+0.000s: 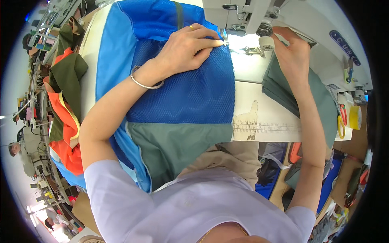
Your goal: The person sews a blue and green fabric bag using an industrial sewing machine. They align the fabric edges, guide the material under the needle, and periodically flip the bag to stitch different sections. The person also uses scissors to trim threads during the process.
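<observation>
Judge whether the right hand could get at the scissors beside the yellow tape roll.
Probably yes: the scissors' handles show uncovered beside the grey-green fabric. The right hand is up at the sewing machine, so it would likely need to draw back first.

Blue panel (182, 97): textured mesh cloth, slight sheen (grey-green strip (178, 141): smoother cloth). Surface (269, 109): smooth, worn finish. Bracelet (141, 84): shiny metal.

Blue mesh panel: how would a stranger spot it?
Find the white sewing machine, then look left to the person's left hand. The mesh panel is the broad dark-blue piece beneath that hand. Its net texture sets it apart from the smooth light-blue cloth to its left and the grey-green cloth along its lower edge.
</observation>
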Demonstrator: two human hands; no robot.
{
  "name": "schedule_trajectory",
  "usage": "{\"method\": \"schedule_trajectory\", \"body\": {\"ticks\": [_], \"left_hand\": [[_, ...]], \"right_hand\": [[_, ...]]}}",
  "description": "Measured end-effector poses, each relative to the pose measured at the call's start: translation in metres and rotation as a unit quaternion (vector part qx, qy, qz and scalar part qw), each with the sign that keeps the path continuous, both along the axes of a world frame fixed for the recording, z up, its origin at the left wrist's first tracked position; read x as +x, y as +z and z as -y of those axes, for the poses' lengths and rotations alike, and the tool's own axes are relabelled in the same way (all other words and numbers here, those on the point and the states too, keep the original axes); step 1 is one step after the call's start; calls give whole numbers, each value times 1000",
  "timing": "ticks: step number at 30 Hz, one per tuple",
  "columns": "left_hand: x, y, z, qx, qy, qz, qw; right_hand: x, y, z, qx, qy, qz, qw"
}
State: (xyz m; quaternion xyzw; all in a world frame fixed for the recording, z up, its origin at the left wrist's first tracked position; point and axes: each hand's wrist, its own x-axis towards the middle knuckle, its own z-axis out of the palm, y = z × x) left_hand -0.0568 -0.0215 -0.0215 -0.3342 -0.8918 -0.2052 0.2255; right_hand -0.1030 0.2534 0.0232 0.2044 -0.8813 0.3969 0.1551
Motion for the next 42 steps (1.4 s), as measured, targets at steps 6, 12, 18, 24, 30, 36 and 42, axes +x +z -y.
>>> {"method": "schedule_trajectory", "body": {"ticks": [6,12,18,24,30,36,42], "left_hand": [[9,-1,-4,3,14,-5,1000],[9,-1,-2,-10,12,-12,1000],[4,-2,-6,-11,9,-13,1000],[-2,-5,7,-22,3,-10,1000],[28,36,-4,-76,35,22,996],[190,76,12,-27,279,42,959],[288,57,40,57,478,349,804]], "right_hand": [[-4,-6,-2,-12,2,-1,1000],[-2,-7,-1,6,18,-48,999],[30,5,-33,24,179,-233,955],[147,79,-115,-46,412,-120,902],[186,51,-118,-315,384,-253,830],[217,-29,-74,-108,383,35,917],[231,-146,-5,-348,220,282,867]]}}
